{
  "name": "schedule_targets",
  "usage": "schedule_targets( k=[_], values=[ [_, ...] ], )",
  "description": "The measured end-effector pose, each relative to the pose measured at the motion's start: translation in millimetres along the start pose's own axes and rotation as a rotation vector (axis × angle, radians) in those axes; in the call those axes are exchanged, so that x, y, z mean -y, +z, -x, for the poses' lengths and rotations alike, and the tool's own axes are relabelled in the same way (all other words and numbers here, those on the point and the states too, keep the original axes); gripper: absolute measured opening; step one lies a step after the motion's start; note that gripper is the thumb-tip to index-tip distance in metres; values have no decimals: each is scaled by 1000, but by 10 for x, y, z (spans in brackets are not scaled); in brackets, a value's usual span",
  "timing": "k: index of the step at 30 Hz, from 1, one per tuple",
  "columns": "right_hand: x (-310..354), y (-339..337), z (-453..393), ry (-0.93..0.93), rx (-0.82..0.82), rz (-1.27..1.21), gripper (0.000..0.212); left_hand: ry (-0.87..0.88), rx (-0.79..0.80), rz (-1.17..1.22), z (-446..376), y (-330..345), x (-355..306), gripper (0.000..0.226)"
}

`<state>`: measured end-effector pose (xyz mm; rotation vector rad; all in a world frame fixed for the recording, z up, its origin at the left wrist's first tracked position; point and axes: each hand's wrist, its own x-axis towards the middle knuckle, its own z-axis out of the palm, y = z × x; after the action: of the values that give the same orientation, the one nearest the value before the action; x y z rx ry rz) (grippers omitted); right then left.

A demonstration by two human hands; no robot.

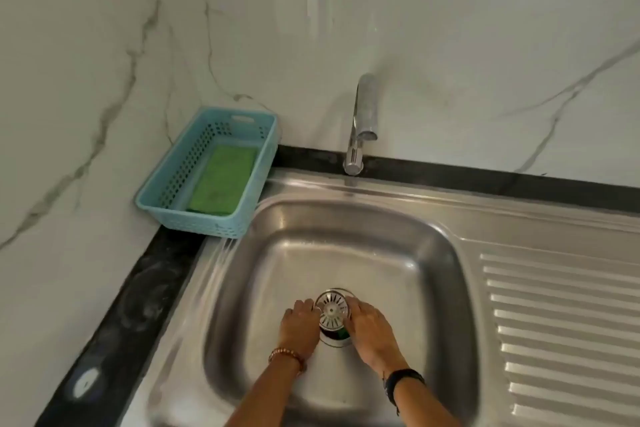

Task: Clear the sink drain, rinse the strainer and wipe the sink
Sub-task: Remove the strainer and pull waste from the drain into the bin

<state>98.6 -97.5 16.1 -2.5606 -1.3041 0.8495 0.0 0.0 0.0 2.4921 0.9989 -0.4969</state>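
A round metal strainer sits tilted over the drain hole at the bottom of the steel sink. My left hand grips the strainer's left rim. From the other side my right hand holds its right rim. Something dark and a bit of green show in the drain below the lifted strainer. A green sponge lies in the blue basket at the sink's back left corner.
A chrome faucet stands at the back edge of the sink, with no water running. A ribbed draining board stretches to the right. A black counter strip borders the sink, below marble walls.
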Motion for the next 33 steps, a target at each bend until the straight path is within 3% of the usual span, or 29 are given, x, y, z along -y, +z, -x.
schedule_targets(
  k=[3, 6, 10, 13, 17, 21, 24, 30, 33],
  values=[
    [-105, 127, -165, 106, -68, -149, 37, -223, -99, 303, -177, 127, 46, 27],
    [-152, 229, -315, 175, -86, -277, 31, -409, -86, 677, -299, 233, 75, 20],
    [-135, 286, -414, 242, -122, -435, 31, -536, -64, 921, -365, 267, 62, 8],
    [-85, 284, -410, 292, -151, -544, 32, -595, -99, 1064, -341, 191, 59, 14],
    [70, 154, -314, 383, -322, -763, 22, -608, -171, 1198, -183, -17, 28, 17],
    [270, -143, -86, 527, -486, -1348, 18, -534, -214, 1572, 51, -327, -60, 14],
    [359, -352, 126, 539, -548, -1570, 21, -498, -207, 1813, 250, -582, -174, 12],
    [406, -484, 491, 482, -512, -1818, 13, -377, -85, 1895, 550, -738, -238, 9],
    [394, -499, 573, 447, -379, -1745, 18, -344, 3, 1883, 627, -717, -183, 19]
  ],
)
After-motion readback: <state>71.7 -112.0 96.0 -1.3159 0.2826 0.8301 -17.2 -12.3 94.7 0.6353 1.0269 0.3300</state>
